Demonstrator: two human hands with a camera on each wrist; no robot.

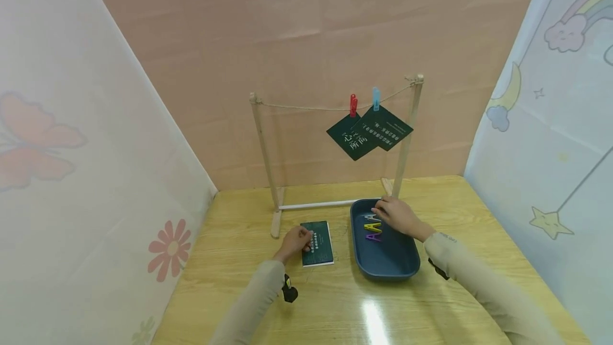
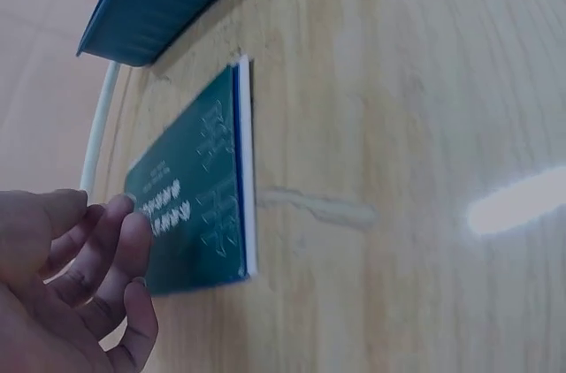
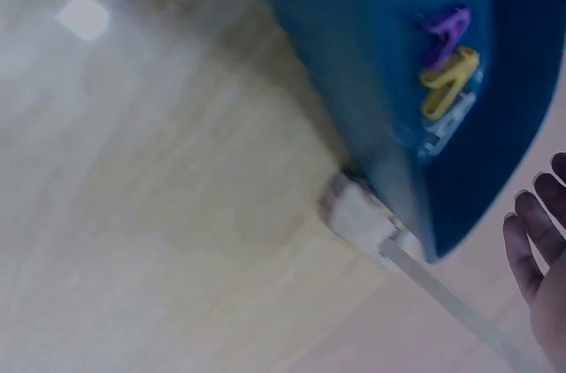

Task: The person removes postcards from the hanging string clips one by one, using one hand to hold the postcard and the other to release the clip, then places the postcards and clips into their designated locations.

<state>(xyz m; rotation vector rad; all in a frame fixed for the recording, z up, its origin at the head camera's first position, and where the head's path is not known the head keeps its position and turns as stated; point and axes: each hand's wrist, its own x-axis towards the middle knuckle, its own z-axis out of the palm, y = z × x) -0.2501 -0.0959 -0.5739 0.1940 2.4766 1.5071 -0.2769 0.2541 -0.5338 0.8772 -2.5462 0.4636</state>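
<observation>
A stack of dark green cards [image 1: 317, 244] with white print lies on the table. My left hand [image 1: 295, 242] is over its left side, fingers loosely bent with nothing held in them; in the left wrist view the fingertips overlap the printed cover [image 2: 199, 205]. My right hand [image 1: 397, 215] hovers over the far end of a dark blue tray [image 1: 387, 260], fingers relaxed and nothing in them. Just beside its fingertips lies a pale clothespin [image 1: 371, 218], with a yellow clothespin [image 1: 372, 227] and a purple clothespin [image 1: 373, 237] nearer to me in the tray.
Behind the tray stands a wooden frame [image 1: 265, 148] with a string [image 1: 301, 107] tied between its posts. Two green cards [image 1: 383, 128] hang there from a red clothespin [image 1: 353, 105] and a blue clothespin [image 1: 376, 99]. A white bar [image 1: 318, 205] joins the frame's feet.
</observation>
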